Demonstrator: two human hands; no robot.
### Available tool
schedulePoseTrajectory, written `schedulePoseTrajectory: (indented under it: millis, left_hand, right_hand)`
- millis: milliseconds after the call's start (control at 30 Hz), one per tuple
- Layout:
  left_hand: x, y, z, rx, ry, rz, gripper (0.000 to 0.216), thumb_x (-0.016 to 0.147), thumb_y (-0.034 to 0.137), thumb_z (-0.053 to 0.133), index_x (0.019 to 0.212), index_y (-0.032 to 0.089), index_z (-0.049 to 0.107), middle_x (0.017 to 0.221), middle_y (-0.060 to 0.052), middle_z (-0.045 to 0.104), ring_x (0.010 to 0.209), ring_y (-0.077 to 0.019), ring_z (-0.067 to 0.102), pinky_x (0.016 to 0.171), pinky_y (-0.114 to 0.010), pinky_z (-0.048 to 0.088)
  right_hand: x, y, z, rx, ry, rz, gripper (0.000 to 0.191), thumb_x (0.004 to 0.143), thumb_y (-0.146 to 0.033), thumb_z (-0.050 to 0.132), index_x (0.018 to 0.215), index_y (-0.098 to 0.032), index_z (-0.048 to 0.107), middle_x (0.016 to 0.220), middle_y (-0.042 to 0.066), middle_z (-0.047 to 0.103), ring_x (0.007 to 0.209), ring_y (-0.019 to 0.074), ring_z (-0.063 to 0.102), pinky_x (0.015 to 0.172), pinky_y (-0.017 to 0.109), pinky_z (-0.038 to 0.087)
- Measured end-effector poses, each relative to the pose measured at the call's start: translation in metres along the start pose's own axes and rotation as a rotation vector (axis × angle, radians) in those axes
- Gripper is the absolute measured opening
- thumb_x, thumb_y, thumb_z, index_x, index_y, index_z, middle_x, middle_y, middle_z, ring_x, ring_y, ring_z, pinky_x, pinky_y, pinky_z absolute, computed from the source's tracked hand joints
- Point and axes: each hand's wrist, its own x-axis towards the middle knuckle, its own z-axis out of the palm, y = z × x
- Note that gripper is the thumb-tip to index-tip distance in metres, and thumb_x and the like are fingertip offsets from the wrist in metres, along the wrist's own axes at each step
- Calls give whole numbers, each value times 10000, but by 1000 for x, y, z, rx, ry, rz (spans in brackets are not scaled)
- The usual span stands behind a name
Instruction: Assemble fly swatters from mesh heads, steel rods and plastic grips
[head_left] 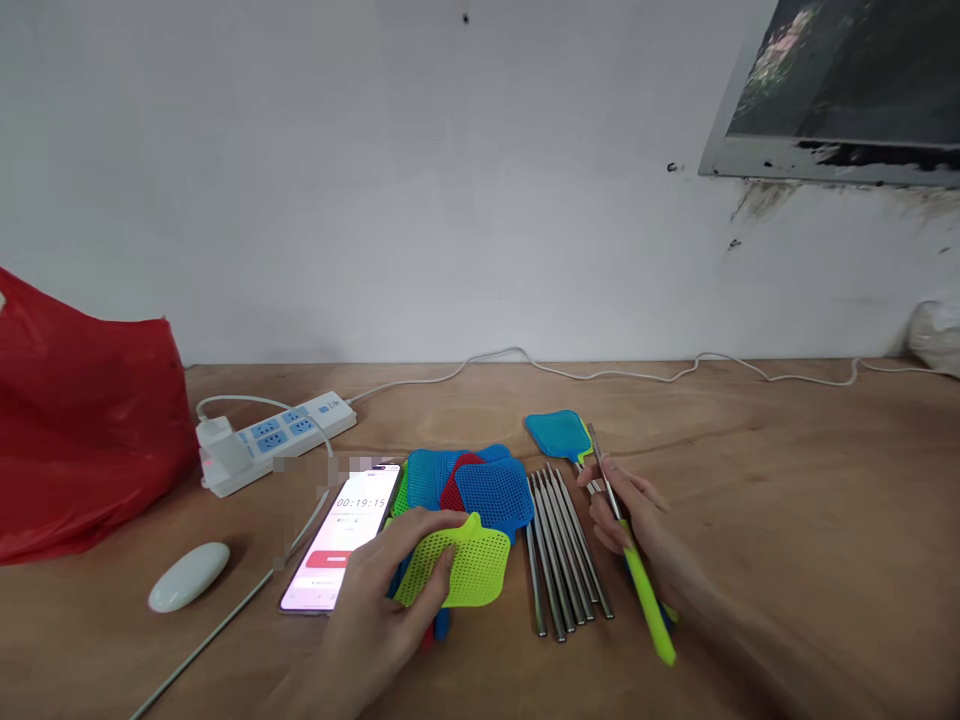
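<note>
1. At far left, a red plastic bag (pixel 90 420) stands on the brown wooden worktop (pixel 810 520).
2. Near it lies a smooth, white, oval object (pixel 189 577), shaped like a computer mouse.
3. Behind that, a white power strip with blue socket panels (pixel 279 440) lies at a slant, a white plug-in charger (pixel 223 447) at its near end.
4. A phone with a lit screen (pixel 341 540) lies flat, showing 00:19:15.
5. The left hand (pixel 382 590) grasps a lime-green, mesh plastic swatter head (pixel 476 565) between thumb and fingers, in front of a pile of blue, red and green mesh swatter heads (pixel 495 490).
6. Just right of the pile, slim silver metal rods (pixel 561 555) lie side by side on the worktop.
7. Beyond the rods' far ends is a teal mesh swatter head with a lime edge (pixel 556 434).
8. The right hand (pixel 637 510) grasps a silver rod with a lime-green handle (pixel 646 590), tilted, the handle toward the near edge.
9. At far right sits a whitish bundle (pixel 937 335), near the wall.
</note>
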Motion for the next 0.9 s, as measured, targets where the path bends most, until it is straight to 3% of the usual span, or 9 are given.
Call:
schedulePoseTrajectory:
  millis: [133, 200, 333, 433, 500, 600, 700, 800, 900]
  left_hand:
    - [-1, -2, 1, -61, -43, -60, 233, 945, 225, 602, 1150, 297, 685, 1055, -6, 772, 924, -191, 737, 737, -252, 581]
    - [-2, -3, 2, -87, -67, -102, 237, 944, 245, 618, 1163, 299, 693, 1066, -9, 773, 936, -200, 735, 738, -261, 586]
    - [-3, -6, 5, -206, -102, -208, 211, 935, 295, 649, 1129, 282, 730, 1019, -19, 776, 907, -215, 737, 729, -285, 599]
    - [0, -6, 7, -331, -100, -307, 169, 914, 326, 671, 1031, 245, 762, 929, -29, 775, 832, -214, 731, 682, -281, 599]
    - [2, -4, 7, -395, -98, -356, 163, 910, 342, 672, 977, 227, 767, 895, -33, 769, 797, -210, 720, 642, -267, 589]
    - [3, -1, 5, -380, -82, -362, 168, 920, 354, 660, 953, 221, 758, 897, -31, 763, 801, -203, 705, 644, -259, 569]
    - [3, 1, 3, -322, -86, -342, 191, 951, 375, 621, 985, 228, 739, 841, -11, 736, 757, -184, 685, 629, -247, 539]
    - [3, 1, 4, -391, -181, -391, 237, 976, 421, 584, 1025, 228, 714, 814, -4, 719, 716, -180, 681, 593, -244, 526]
    - [3, 2, 7, -497, -327, -454, 249, 972, 444, 593, 1017, 228, 707, 841, -9, 735, 737, -193, 705, 604, -251, 537]
  right_hand:
    - [-3, 2, -1, -28, -101, 24, 386, 867, -540, 614, 883, -171, 726, 419, -77, 383, 390, 91, 272, 400, 217, 279]
    - [-5, 1, 0, -4, -92, 22, 345, 834, -474, 669, 993, -173, 731, 481, -56, 465, 434, 101, 351, 419, 214, 307]
    - [-5, -1, 3, 63, -112, 39, 474, 805, -401, 781, 1237, -285, 624, 545, -83, 522, 423, 88, 354, 402, 192, 276]
    - [-2, -2, -1, 161, -85, 54, 287, 804, -390, 785, 1042, -268, 680, 582, -57, 588, 425, 84, 369, 396, 193, 263]
    - [0, -3, -4, 251, -70, 80, 201, 772, -366, 780, 898, -230, 705, 702, 6, 692, 485, 109, 465, 434, 226, 351]
    - [0, -6, -6, 331, -80, 108, 154, 711, -279, 777, 843, -216, 729, 937, 67, 771, 680, 169, 605, 612, 289, 481]
    - [-3, -8, -4, 294, -140, 156, 200, 767, -392, 774, 825, -203, 745, 754, 60, 762, 618, 163, 584, 601, 276, 462]
    - [-4, -6, -1, 276, -180, 175, 386, 818, -561, 717, 768, -179, 746, 472, 0, 585, 463, 114, 436, 494, 232, 383]
    - [-3, -4, 2, 318, -128, 172, 388, 782, -543, 768, 706, -164, 729, 475, -38, 491, 460, 84, 343, 447, 198, 333]
